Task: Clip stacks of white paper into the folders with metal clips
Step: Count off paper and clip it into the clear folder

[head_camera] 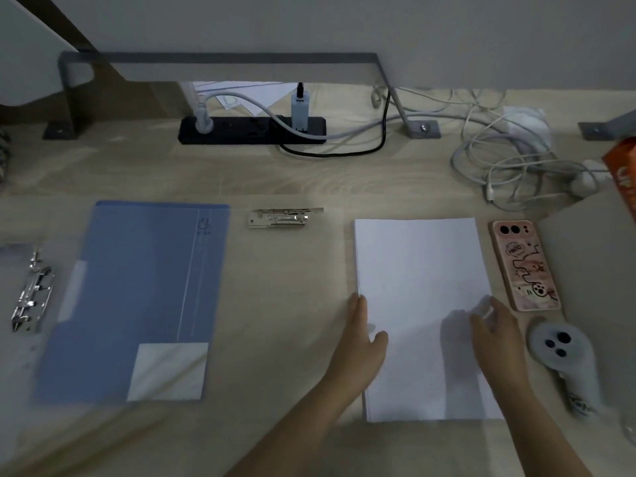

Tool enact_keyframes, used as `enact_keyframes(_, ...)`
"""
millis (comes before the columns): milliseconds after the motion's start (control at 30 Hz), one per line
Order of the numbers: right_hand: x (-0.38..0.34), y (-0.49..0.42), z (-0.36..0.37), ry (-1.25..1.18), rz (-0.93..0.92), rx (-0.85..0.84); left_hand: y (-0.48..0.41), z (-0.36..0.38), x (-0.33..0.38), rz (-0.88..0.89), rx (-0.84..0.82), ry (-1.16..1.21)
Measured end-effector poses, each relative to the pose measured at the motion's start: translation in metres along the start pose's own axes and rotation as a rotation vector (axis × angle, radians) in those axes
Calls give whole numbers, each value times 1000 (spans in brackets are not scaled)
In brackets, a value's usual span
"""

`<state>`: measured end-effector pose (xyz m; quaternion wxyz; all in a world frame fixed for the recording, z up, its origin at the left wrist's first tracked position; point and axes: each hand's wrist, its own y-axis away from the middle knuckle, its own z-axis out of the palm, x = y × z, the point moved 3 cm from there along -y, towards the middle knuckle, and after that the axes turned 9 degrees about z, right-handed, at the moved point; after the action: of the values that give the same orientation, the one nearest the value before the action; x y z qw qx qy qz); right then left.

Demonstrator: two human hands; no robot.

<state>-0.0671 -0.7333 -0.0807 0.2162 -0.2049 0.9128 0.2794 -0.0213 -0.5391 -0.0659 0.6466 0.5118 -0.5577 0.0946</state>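
A stack of white paper (pixel 420 270) lies on the desk right of centre. My left hand (pixel 364 339) rests against the stack's left edge, thumb on top of the sheets. My right hand (pixel 495 332) sits on the stack's right side, fingers curled at the edge. A closed blue folder (pixel 137 290) lies flat to the left. A metal clip (pixel 282 217) lies between the folder and the paper, at the far side. Another metal clip mechanism (pixel 32 297) sits on a transparent folder at the far left edge.
A pink-cased phone (pixel 525 266) lies just right of the paper, and a white controller (pixel 564 359) nearer me. A black power strip (pixel 251 129) and tangled white cables (pixel 509 166) fill the back. An orange box (pixel 624 173) and grey board (pixel 592 270) sit far right.
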Motion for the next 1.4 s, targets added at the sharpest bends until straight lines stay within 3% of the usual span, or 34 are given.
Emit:
enact_keyframes(333, 5, 3, 1, 5, -32, -31, -7, 3, -4, -2, 15, -1)
enact_keyframes(467, -15, 26, 4, 62, -253, 18, -10, -2, -6, -45, 179, 179)
enact_keyframes(633, -41, 62, 43, 86, -507, -212, -15, -15, 8, -100, 289, 267)
enact_keyframes(800, -37, 64, 59, 183, -475, -229, -27, -19, 14, -215, 259, 247)
enact_keyframes(1000, -43, 58, 58, 130, -398, -232, -33, -24, 11, -277, 208, 243)
enact_keyframes(1167, -46, 51, 52, 13, -251, -297, -19, -18, 5, -150, 151, 376)
enact_keyframes(1400, -39, 45, 47, -192, -110, -393, -5, -6, 7, 26, 39, 382)
